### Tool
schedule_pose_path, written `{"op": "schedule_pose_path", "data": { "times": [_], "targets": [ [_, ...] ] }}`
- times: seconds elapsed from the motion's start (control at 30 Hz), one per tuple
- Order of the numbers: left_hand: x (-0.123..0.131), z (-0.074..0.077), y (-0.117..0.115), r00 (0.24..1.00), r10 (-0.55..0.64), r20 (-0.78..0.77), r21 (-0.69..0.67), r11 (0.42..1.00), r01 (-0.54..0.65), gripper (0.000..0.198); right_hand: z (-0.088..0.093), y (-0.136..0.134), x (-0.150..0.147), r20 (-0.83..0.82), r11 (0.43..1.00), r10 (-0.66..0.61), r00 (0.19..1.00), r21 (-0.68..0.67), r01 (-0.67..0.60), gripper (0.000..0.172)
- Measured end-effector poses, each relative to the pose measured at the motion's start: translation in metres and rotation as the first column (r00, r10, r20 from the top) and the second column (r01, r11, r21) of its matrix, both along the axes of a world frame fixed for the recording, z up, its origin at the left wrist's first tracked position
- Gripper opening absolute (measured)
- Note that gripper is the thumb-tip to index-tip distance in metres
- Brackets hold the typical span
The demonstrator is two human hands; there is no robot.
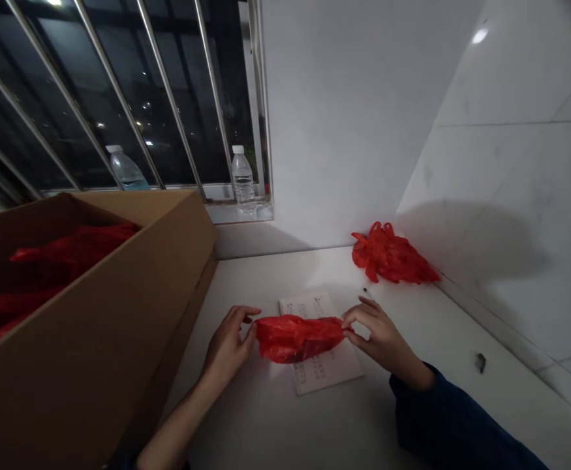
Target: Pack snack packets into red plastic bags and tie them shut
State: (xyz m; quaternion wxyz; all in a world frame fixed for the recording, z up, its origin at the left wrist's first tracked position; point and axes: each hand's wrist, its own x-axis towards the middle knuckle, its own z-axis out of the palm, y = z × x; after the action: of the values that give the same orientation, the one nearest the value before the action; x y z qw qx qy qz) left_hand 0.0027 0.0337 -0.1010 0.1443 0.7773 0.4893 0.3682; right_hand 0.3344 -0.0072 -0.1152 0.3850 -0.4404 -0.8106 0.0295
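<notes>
A crumpled red plastic bag (299, 338) is stretched sideways between my hands, above a booklet (322, 375) with handwritten or printed marks. My left hand (231, 339) pinches the bag's left end between thumb and fingers. At the bag's right end, my right hand (373, 331) grips a narrow twisted tip. The booklet lies on the white table (246, 418), partly covered by the bag.
On the left stands a large cardboard box (94, 326) with red bags (79, 251) inside. Another red bag bundle (393, 256) lies at the back right. Bottles (243, 179) (127, 171) stand by the barred window. A small dark piece (480, 363) lies at the right.
</notes>
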Motion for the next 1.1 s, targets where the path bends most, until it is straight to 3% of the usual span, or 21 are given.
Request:
{"op": "schedule_pose_path", "data": {
  "times": [0.13, 0.2, 0.27, 0.33, 0.43, 0.53, 0.63, 0.77, 0.83, 0.87, 0.93, 1.0, 1.1],
  "targets": [
    [0.025, 0.021, -0.023, 0.958, -0.235, -0.161, 0.084, 0.964, 0.251, 0.038, 0.004, -0.008, -0.015, -0.059, 0.994, 0.032, 0.998, -0.098, -0.038, 0.019],
    [0.04, 0.027, -0.029, 0.9, -0.317, -0.299, 0.089, 0.93, 0.357, 0.03, 0.009, -0.013, -0.023, -0.092, 0.989, 0.05, 0.994, -0.136, -0.062, 0.021],
    [0.051, 0.027, -0.031, 0.881, -0.322, -0.345, 0.1, 0.921, 0.376, 0.017, 0.013, -0.017, -0.033, -0.125, 0.981, 0.068, 0.99, -0.172, -0.089, 0.023],
    [0.058, 0.022, -0.028, 0.906, -0.317, -0.281, 0.097, 0.929, 0.356, 0.016, 0.015, -0.019, -0.043, -0.139, 0.981, 0.067, 0.988, -0.169, -0.09, 0.022],
    [0.057, 0.014, -0.019, 0.967, -0.255, 0.025, 0.04, 0.966, 0.254, 0.017, 0.017, -0.015, -0.048, -0.137, 0.995, 0.01, 0.991, -0.095, -0.023, 0.003],
    [0.038, 0.005, -0.003, 0.943, -0.064, 0.326, -0.036, 0.996, 0.08, 0.023, 0.018, -0.011, -0.033, -0.223, 0.993, -0.114, 0.968, -0.052, 0.105, 0.015],
    [0.013, 0.001, 0.009, 0.905, 0.062, 0.42, -0.046, 0.998, -0.047, 0.027, 0.019, -0.011, -0.012, -0.365, 0.968, -0.25, 0.897, -0.082, 0.236, 0.015],
    [0.001, 0.016, -0.006, 0.888, 0.111, 0.447, -0.013, 0.993, -0.118, 0.027, 0.02, -0.015, -0.005, -0.407, 0.962, -0.265, 0.874, -0.166, 0.215, 0.013],
    [0.01, 0.033, -0.027, 0.94, 0.034, 0.34, 0.154, 0.984, -0.091, 0.036, 0.022, -0.019, -0.01, -0.393, 0.966, -0.249, 0.885, -0.17, 0.196, 0.013],
    [0.019, 0.042, -0.037, 0.977, -0.04, 0.209, 0.288, 0.957, -0.022, 0.039, 0.024, -0.022, -0.014, -0.38, 0.966, -0.246, 0.892, -0.173, 0.193, 0.013],
    [0.038, 0.055, -0.052, 0.965, -0.225, -0.135, 0.413, 0.872, 0.262, 0.04, 0.028, -0.027, -0.02, -0.348, 0.965, -0.242, 0.906, -0.185, 0.187, 0.016],
    [0.057, 0.058, -0.058, 0.876, -0.264, -0.404, 0.34, 0.845, 0.412, 0.04, 0.031, -0.033, -0.022, -0.3, 0.96, -0.253, 0.92, -0.199, 0.199, 0.021],
    [0.073, 0.044, -0.055, 0.766, -0.22, -0.604, 0.217, 0.879, 0.424, 0.033, 0.034, -0.044, -0.019, -0.166, 0.93, -0.356, 0.919, -0.16, 0.331, 0.03]
  ]
}}
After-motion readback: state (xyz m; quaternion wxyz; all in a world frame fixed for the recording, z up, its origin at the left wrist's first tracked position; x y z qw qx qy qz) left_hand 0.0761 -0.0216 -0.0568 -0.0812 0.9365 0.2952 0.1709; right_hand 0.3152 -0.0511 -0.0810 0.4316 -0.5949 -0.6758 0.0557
